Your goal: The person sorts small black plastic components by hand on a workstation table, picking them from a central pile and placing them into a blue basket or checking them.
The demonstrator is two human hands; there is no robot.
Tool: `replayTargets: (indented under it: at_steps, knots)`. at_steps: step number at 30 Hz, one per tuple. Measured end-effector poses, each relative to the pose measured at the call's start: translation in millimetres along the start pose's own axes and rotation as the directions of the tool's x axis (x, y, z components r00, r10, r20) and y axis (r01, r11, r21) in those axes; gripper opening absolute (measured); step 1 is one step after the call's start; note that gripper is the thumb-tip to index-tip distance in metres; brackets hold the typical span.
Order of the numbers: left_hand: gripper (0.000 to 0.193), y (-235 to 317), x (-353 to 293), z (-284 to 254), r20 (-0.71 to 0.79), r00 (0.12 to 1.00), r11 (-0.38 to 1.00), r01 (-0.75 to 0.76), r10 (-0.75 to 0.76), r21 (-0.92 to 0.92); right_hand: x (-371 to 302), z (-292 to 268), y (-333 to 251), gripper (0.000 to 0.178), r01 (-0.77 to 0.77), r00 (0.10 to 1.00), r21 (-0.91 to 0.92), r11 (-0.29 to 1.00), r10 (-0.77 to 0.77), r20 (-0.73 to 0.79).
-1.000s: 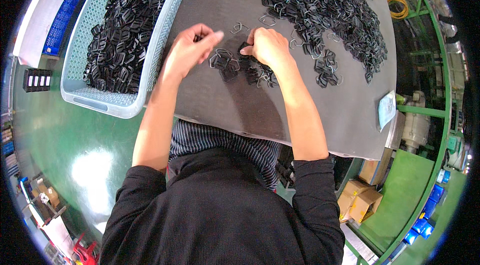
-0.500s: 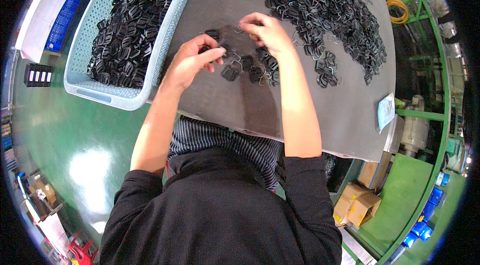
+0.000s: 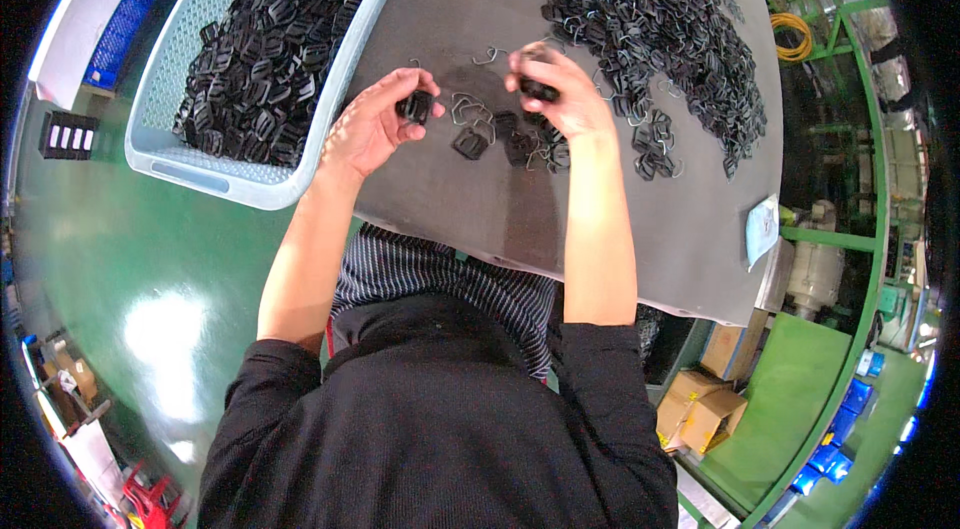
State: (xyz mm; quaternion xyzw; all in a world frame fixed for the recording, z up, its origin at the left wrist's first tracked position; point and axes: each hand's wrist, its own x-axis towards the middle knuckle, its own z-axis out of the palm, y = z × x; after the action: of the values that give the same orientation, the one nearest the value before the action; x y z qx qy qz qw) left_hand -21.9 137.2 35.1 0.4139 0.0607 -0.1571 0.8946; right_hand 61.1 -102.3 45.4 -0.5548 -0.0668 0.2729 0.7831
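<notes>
My left hand is closed on a black plastic buckle, pinched between thumb and fingers beside the basket. To its right, my right hand grips another black buckle, slightly smeared by motion. Bent metal wire hooks lie on the table between the hands, and one more hook rests farther off. Just below them sits a loose buckle. A few buckles with hooks lie partly under my right wrist.
At the left stands a light blue plastic basket filled with black buckles. A large pile of buckles with wire hooks covers the far right of the grey table. Near the right edge lies a pale blue packet. Cardboard boxes sit below.
My hands have moved apart, the left slightly left and the right slightly right. A black buckle now shows in each hand. The view has shifted a little.
</notes>
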Motion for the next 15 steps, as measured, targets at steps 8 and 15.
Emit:
replayTargets:
  at_steps: [8,15]
  knots:
    - [0.039,-38.9,2.4,21.4,-0.028,0.954,0.114,-0.007,0.299,0.993,-14.1,10.8,-3.8,0.036,-0.074,0.997,-0.981,0.181,0.045,-0.067]
    - [0.021,-29.5,-14.6,57.2,0.046,0.981,-0.02,-0.043,0.19,0.999,-10.0,17.5,-15.9,0.037,-0.119,0.963,-0.983,-0.138,0.226,-0.148]
